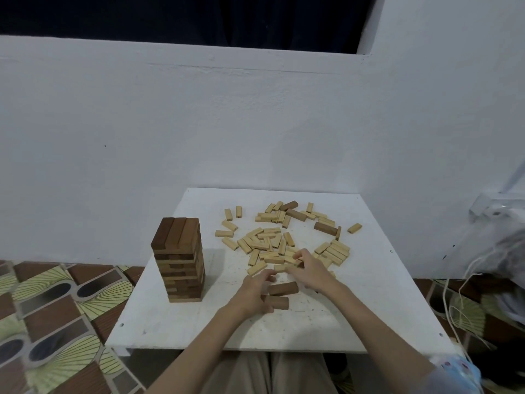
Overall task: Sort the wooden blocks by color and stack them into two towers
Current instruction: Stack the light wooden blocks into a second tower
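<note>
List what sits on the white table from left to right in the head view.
dark tower → left hand → two dark blocks beside it → right hand → lone light block at far right.

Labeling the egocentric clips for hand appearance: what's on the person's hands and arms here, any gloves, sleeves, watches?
Both the left hand and the right hand are bare: no gloves, and no rings or watch that I can make out. Both forearms are uncovered up to the frame edge. A light blue patterned fabric sits by the right arm near the lower right corner; whether it is a sleeve is unclear.

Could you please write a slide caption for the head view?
Beside a dark tower, both hands gather blocks from the light pile.
</note>
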`<state>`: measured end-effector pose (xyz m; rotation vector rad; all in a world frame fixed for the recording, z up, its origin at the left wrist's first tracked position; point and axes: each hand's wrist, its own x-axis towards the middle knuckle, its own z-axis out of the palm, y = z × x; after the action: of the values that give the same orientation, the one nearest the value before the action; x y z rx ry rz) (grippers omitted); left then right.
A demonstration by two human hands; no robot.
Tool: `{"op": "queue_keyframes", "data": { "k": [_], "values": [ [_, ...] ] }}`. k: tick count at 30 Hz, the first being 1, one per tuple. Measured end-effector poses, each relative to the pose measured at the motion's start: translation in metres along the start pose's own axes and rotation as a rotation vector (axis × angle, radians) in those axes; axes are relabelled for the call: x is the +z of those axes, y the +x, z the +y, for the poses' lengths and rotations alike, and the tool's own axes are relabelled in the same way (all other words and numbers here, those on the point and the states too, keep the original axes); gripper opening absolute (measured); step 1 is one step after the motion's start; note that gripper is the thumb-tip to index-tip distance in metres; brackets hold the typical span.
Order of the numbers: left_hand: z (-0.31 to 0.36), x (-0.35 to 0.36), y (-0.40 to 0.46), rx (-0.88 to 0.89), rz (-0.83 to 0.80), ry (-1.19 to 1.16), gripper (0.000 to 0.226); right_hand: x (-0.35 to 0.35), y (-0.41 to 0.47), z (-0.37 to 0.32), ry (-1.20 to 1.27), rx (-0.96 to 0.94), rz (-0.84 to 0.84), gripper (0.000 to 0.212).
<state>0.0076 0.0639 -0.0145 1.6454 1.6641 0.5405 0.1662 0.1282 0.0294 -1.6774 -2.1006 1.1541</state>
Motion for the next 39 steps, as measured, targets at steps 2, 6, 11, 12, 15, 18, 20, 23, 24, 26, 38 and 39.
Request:
{"op": "queue_keyframes", "data": {
  "k": [2,6,11,12,15,18,20,23,24,26,38,39],
  "values": [
    [0.001,0.003,0.002,0.006,-0.007,0.03,0.078,-0.009,0.005,-0.006,0.239,0.062,-0.009,0.007],
    [0.003,0.007,0.004,-0.014,0.031,0.051,0.075,-0.011,0.012,-0.002,0.428,0.131,0.098,0.02],
    [0.005,0.002,0.004,-0.034,0.03,0.091,0.082,0.0,0.016,0.016,0.52,0.109,0.317,0.019],
    [0.006,0.001,0.003,-0.042,0.018,0.109,0.084,0.004,0.017,0.02,0.523,0.135,0.345,0.017],
    [0.006,0.0,0.003,-0.065,0.014,0.085,0.085,0.014,0.019,0.026,0.55,0.201,0.386,0.016],
    [0.006,0.001,0.002,-0.084,0.04,0.055,0.081,0.021,0.019,0.026,0.546,0.209,0.37,0.012],
    [0.007,0.001,0.002,-0.092,0.062,0.045,0.08,0.025,0.02,0.027,0.51,0.205,0.349,0.011],
    [0.006,0.002,0.003,-0.113,0.092,0.031,0.08,0.03,0.02,0.027,0.435,0.189,0.32,0.009],
    [0.006,0.002,0.004,-0.117,0.097,0.029,0.08,0.032,0.022,0.029,0.398,0.18,0.32,0.01],
    [0.008,0.003,0.004,-0.121,0.102,0.026,0.081,0.033,0.022,0.029,0.32,0.164,0.321,0.015],
    [0.012,0.005,0.009,-0.177,0.143,-0.002,0.075,0.029,0.023,0.031,0.216,0.198,0.271,0.027],
    [0.012,0.005,0.009,-0.196,0.139,-0.014,0.077,0.029,0.022,0.033,0.226,0.216,0.253,0.028]
  ]
}}
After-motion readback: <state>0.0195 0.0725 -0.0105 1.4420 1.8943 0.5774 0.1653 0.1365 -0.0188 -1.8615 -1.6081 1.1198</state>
